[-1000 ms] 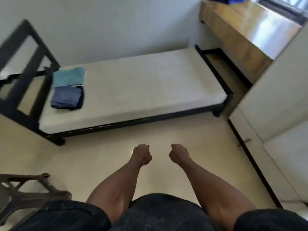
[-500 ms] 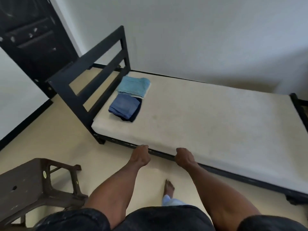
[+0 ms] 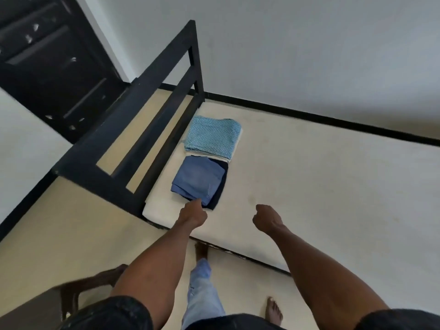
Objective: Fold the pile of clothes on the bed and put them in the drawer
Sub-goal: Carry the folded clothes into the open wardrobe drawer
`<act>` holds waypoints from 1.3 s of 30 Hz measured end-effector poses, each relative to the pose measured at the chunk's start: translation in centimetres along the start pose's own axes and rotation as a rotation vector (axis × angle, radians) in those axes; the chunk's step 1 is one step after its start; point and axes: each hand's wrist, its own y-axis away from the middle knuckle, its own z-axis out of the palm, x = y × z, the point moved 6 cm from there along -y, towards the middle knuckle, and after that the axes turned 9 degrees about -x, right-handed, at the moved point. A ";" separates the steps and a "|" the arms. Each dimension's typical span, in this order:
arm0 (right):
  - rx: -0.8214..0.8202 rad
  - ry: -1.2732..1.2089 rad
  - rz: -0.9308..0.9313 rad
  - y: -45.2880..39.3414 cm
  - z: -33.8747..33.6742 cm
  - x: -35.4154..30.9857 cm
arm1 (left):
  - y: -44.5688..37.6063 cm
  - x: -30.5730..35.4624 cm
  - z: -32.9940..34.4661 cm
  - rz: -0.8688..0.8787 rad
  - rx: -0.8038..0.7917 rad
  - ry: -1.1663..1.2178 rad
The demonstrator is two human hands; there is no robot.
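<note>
Two folded stacks lie at the head end of the cream mattress [image 3: 321, 177]. The nearer stack is blue denim on a dark navy piece [image 3: 198, 181]. Beyond it sits a light blue zigzag-patterned cloth on a white piece [image 3: 213, 136]. My left hand [image 3: 193, 214] is curled shut just at the near corner of the denim stack, touching or almost touching it. My right hand [image 3: 267, 219] hovers over bare mattress to the right, fingers closed with nothing in them.
A black slatted headboard [image 3: 133, 129] stands left of the stacks. A dark door [image 3: 47, 67] is at the far left. A brown plastic stool [image 3: 71, 296] sits on the floor at the bottom left. My bare feet stand by the bed's black frame edge [image 3: 238, 254].
I have moved up to the bed and my view turned toward the headboard end. Both hands went from over the floor to over the mattress, the left reaching the denim stack.
</note>
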 end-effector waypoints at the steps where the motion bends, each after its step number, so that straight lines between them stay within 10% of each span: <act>1: -0.008 -0.015 0.020 -2.0 -0.3 -0.9 | -2.4 -0.5 -1.2 0.008 -0.013 0.036; 19: -0.306 -0.917 0.398 -36.5 11.6 -9.7 | -41.2 -13.0 -8.9 -0.208 -0.371 0.672; 27: -0.336 -1.214 0.262 -41.4 15.5 -10.3 | -45.0 -14.9 -6.6 -0.198 -0.661 0.791; 39: -0.269 -1.425 0.395 -35.4 17.2 -8.4 | -39.8 -14.0 -3.4 -0.184 -0.658 0.785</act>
